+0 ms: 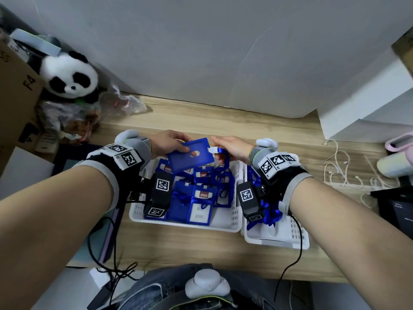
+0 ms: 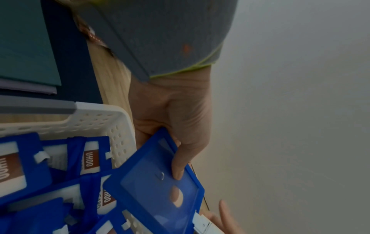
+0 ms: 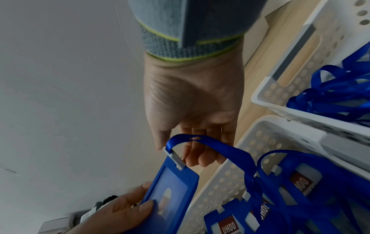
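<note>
My left hand (image 1: 172, 143) grips an empty blue badge holder (image 1: 190, 154) by its left end, thumb on top (image 2: 180, 159), above the left white basket (image 1: 185, 223). My right hand (image 1: 228, 145) pinches the white clip (image 3: 174, 157) at the holder's right end. A blue lanyard (image 3: 220, 147) loops from that clip down into the basket. The basket holds several blue badge holders with cards (image 1: 201, 198). A second white basket (image 1: 277, 239) to the right holds loose blue lanyards (image 3: 336, 93).
Both baskets sit on a wooden desk (image 1: 201, 117) against a grey wall. A panda plush (image 1: 69, 74), a cardboard box (image 1: 15, 86) and plastic bags (image 1: 120, 104) crowd the back left. White cable ties (image 1: 342, 166) and a white box (image 1: 357, 104) lie right.
</note>
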